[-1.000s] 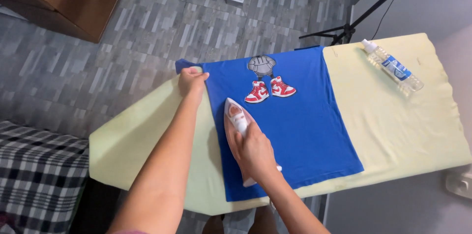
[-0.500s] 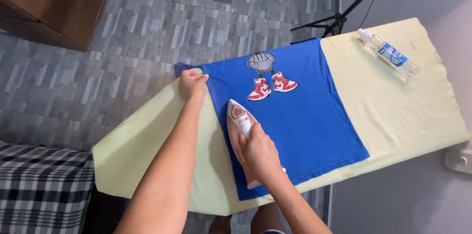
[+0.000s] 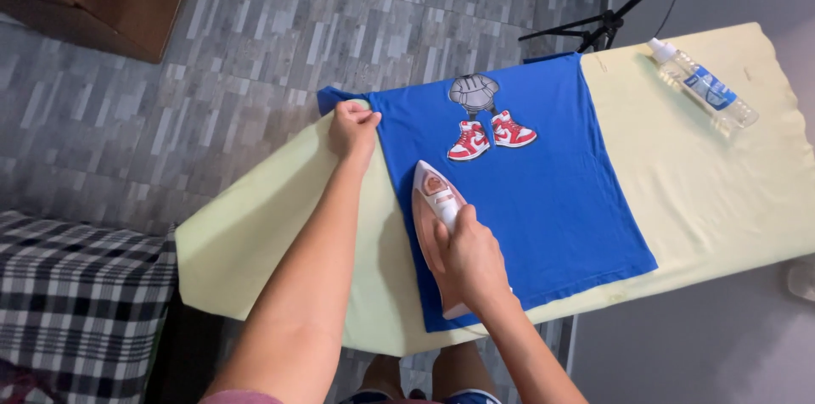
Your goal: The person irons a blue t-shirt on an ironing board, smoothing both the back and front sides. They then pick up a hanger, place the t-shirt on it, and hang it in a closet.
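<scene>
Iron (image 3: 435,204) sits on the blue shirt (image 3: 543,200) near the ironing board's (image 3: 705,175) near edge, right hand (image 3: 471,260) closed around its handle. Left hand (image 3: 352,128) pinches the shirt's far-left corner. Lingering could scorch fabric; reaching the shoe print (image 3: 491,134) could melt it. Against the earlier frame, both grips are unchanged.

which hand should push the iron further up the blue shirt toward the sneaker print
Probably the right hand: it already grips the iron on the blue shirt. The left hand is pinning the shirt's edge.
</scene>
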